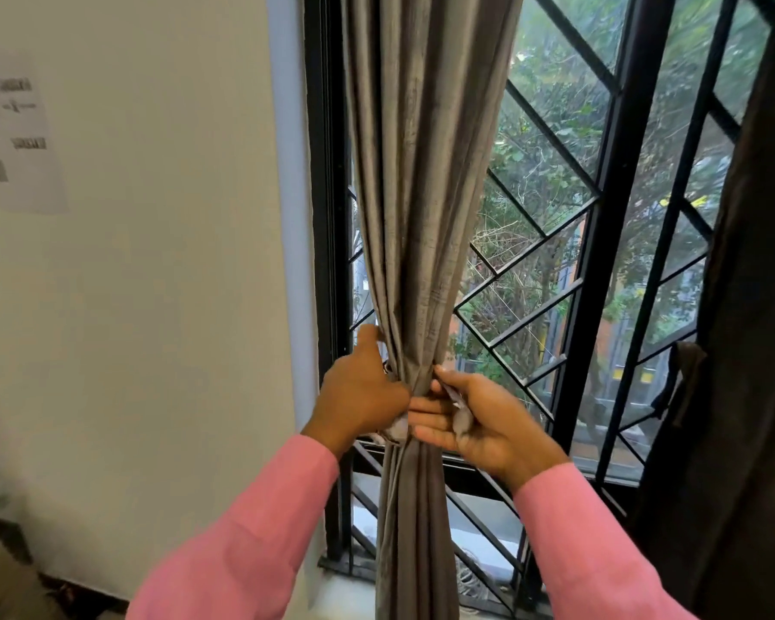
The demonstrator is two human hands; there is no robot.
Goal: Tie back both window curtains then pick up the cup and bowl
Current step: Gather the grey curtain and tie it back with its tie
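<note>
A grey-brown curtain (426,194) hangs at the left side of the window, gathered into a tight bundle at waist height. My left hand (361,391) grips the bundle from the left, thumb up against the folds. My right hand (479,418) is at its right side, fingers pinching a grey fabric tie-back (459,411) that wraps the bundle. A second, dark brown curtain (743,351) hangs at the right edge, with a loose tie strip (678,378) dangling beside it. No cup or bowl is in view.
Behind the curtains, a black window frame (600,243) with diagonal metal grilles looks out on trees. A white wall (166,261) with a printed sheet (19,140) lies to the left. The window sill (350,588) runs below.
</note>
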